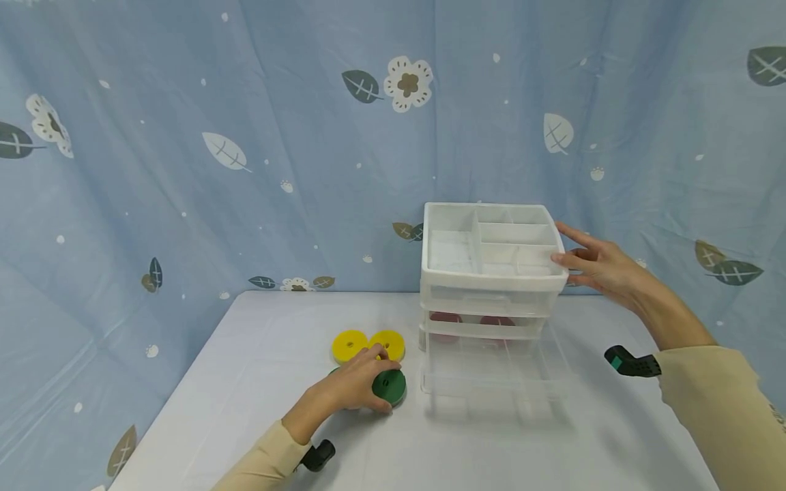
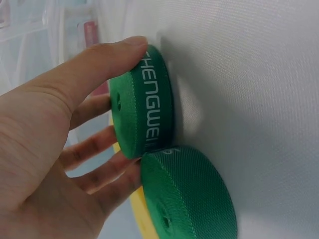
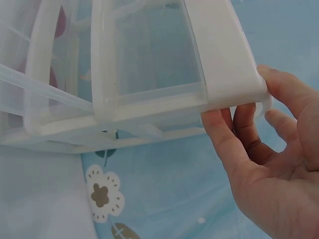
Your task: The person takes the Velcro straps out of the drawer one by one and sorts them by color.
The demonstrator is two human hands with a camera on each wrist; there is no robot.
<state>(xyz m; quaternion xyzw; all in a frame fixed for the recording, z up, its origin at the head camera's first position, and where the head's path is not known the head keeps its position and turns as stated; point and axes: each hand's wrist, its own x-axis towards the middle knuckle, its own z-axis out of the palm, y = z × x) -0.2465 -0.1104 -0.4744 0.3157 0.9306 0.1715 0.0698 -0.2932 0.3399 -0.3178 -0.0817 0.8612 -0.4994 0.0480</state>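
Observation:
My left hand [image 1: 350, 383] pinches a green tape roll [image 1: 390, 387] between thumb and fingers on the white table. The left wrist view shows white lettering on that roll's side. A second green tape roll [image 2: 199, 191] lies against it, mostly covered by the hand in the head view. My right hand [image 1: 617, 274] grips the upper right edge of a white plastic drawer unit [image 1: 491, 281], its thumb and fingers on either side of the rim. The unit's lower clear drawer [image 1: 497, 389] is pulled out toward me.
Two yellow tape rolls [image 1: 348, 345] lie just behind the green ones. Dark red round things [image 1: 445, 329] show inside the unit, behind the pulled-out drawer. Divided compartments [image 1: 451, 251] form the unit's top. A blue patterned cloth [image 1: 307, 136] hangs behind the table [image 1: 258, 361].

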